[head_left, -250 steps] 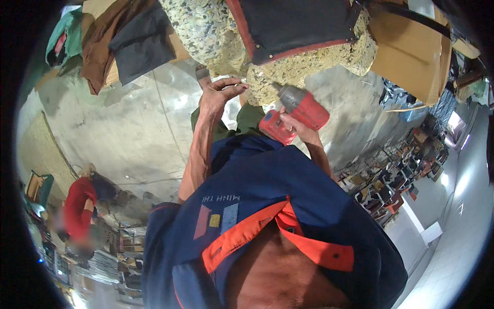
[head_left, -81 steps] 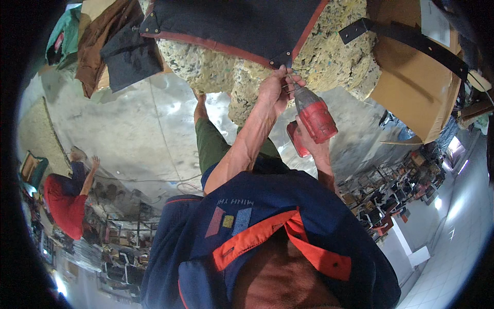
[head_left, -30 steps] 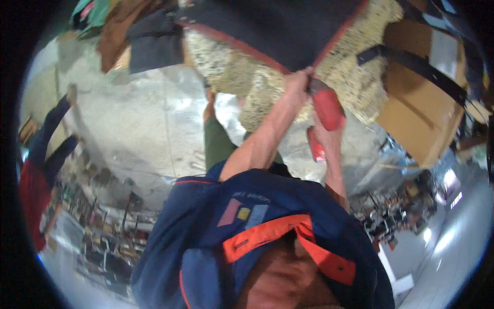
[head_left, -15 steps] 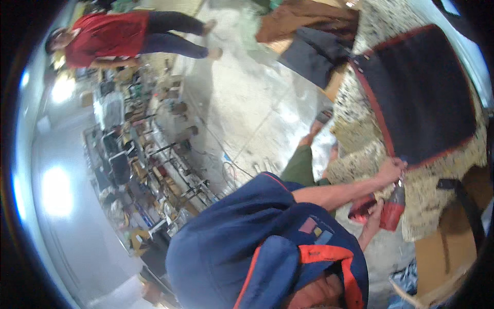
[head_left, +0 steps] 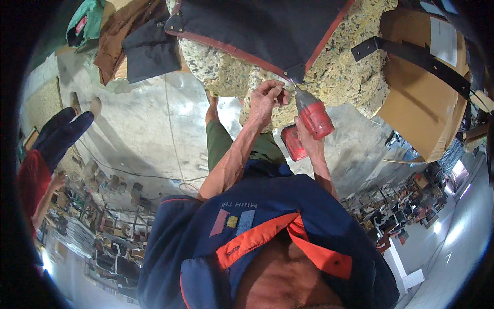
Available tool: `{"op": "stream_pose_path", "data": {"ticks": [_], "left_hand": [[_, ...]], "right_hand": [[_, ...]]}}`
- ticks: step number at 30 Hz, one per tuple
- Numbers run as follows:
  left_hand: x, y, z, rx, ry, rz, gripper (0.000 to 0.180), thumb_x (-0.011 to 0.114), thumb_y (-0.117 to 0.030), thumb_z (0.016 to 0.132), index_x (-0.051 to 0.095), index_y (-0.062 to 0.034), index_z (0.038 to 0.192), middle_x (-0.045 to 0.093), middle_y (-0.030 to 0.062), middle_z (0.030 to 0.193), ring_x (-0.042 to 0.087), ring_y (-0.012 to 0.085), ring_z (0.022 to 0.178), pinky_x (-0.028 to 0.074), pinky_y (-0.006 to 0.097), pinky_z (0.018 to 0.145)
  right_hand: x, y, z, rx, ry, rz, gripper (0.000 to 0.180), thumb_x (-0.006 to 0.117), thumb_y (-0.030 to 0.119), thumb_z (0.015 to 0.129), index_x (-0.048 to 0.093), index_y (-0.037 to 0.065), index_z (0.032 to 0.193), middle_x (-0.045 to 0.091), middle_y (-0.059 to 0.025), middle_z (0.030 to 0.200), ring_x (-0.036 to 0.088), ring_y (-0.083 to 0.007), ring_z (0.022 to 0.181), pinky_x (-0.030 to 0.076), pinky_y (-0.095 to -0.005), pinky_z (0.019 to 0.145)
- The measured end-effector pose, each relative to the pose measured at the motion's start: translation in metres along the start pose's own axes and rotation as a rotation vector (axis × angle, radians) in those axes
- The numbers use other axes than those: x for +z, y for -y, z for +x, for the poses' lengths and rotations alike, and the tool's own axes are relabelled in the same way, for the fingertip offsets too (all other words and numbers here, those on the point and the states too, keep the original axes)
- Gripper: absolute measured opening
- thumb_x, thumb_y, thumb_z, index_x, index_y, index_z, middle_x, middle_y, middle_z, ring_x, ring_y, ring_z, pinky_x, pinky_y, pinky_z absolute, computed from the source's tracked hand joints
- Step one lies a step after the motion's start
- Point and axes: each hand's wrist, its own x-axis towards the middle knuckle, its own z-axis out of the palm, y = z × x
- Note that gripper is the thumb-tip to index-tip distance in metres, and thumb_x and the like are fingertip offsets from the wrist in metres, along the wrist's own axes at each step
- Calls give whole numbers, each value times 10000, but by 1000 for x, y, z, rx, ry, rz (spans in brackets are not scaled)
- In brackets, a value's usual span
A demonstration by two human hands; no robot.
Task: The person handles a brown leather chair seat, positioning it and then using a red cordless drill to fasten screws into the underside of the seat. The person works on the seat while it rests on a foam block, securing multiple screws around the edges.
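My right hand [head_left: 307, 138] is wrapped round the grip of a red and grey cordless drill [head_left: 316, 118], its tip pointing away from me at the near corner of a black panel [head_left: 257, 26] with reddish-brown edging. A small dark corner plate [head_left: 295, 72] sits at that corner, right by the drill's tip. Just left of the tip, my left hand [head_left: 267, 99] has its fingers pinched together near the panel's edge. Whatever they hold is too small to make out. Under the panel lies speckled yellowish foam [head_left: 221, 69].
On the right, a bent black metal bar with holes [head_left: 406, 51] rests over brown cardboard [head_left: 411, 103]. Dark cloth [head_left: 152, 51], brown cloth [head_left: 116, 38] and a green bag [head_left: 85, 23] lie at far left. Another person in red [head_left: 33, 177] is at the left edge.
My view has swung round, so the panel now appears at the top instead of the right. Both hands stay by the panel's corner, the drill still in my right hand.
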Motion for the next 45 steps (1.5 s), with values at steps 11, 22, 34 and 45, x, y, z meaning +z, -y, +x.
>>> {"op": "stream_pose_path", "data": {"ticks": [11,22,34,45], "left_hand": [[17,3,24,-64,-28,-125,160,633,-150,978,680,2,999,630,43,823,567,143,692,472,291,625],[17,13,29,-156,-60,-230,201,597,-177,994,702,-18,1060,648,39,940,551,152,802,469,318,744],[9,19,49,-211,-81,-389,293,480,-140,1048,565,60,1245,661,157,1132,653,249,988,544,389,935],[19,14,62,-331,-163,-521,231,490,-182,1079,540,21,1180,655,165,1092,648,292,971,567,439,876]], "right_hand": [[1,39,20,66,45,68,500,794,118,851,578,-28,1278,660,-164,1174,651,-284,1103,518,-400,953],[-22,76,27,-195,125,-347,331,764,106,849,678,26,1158,701,-188,1098,682,-349,1055,545,-430,901],[-15,141,39,57,138,-631,279,714,221,804,728,-14,953,709,-283,848,699,-469,902,563,-505,783],[-4,109,25,-8,59,-479,285,696,220,826,723,0,1004,707,-279,819,709,-459,867,559,-503,736]]}}
